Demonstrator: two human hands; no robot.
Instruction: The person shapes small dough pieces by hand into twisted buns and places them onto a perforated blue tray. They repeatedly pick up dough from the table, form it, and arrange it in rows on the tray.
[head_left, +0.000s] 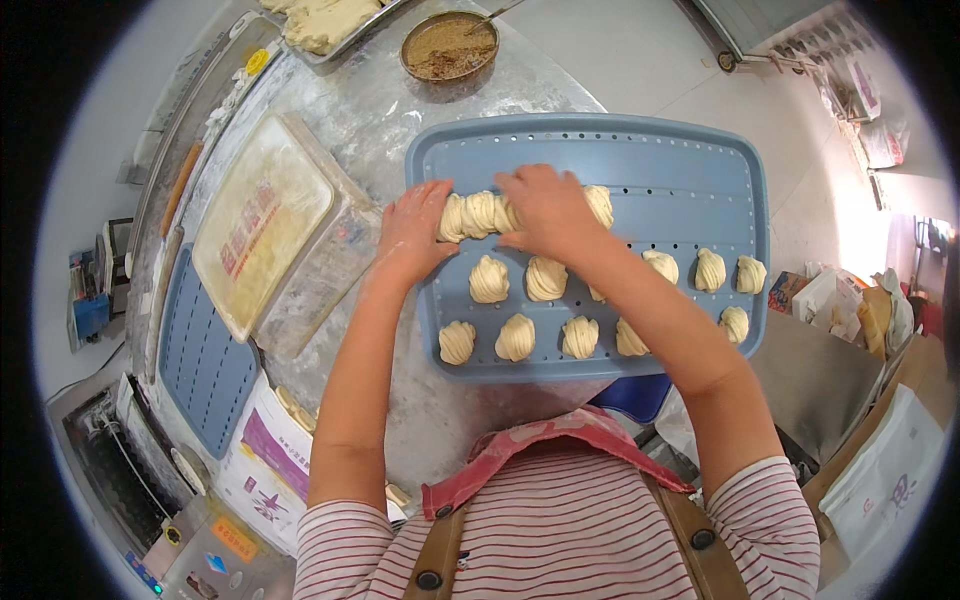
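A blue perforated plastic tray (675, 165) lies before me on the floured metal table. My left hand (414, 234) cups the left end of a row of twisted dough rolls (478, 215), fingers above and thumb below. Over the same row, my right hand (551, 214) curves with fingers at the far side and thumb at the near side, hiding part of it. One twisted roll (598, 205) shows just right of that hand. Nearer to me, spaced dough twists sit in two lines, among them a dough twist (488, 280) and another dough twist (516, 337). My right forearm covers some.
A bowl of brown crumbly filling (450, 49) with a spoon stands at the far edge, beside a metal tray of dough (330, 22). Left are a lidded plastic box (262, 225), a second blue tray (202, 352) and a rolling pin (180, 187). Bags and cartons (847, 300) stand right.
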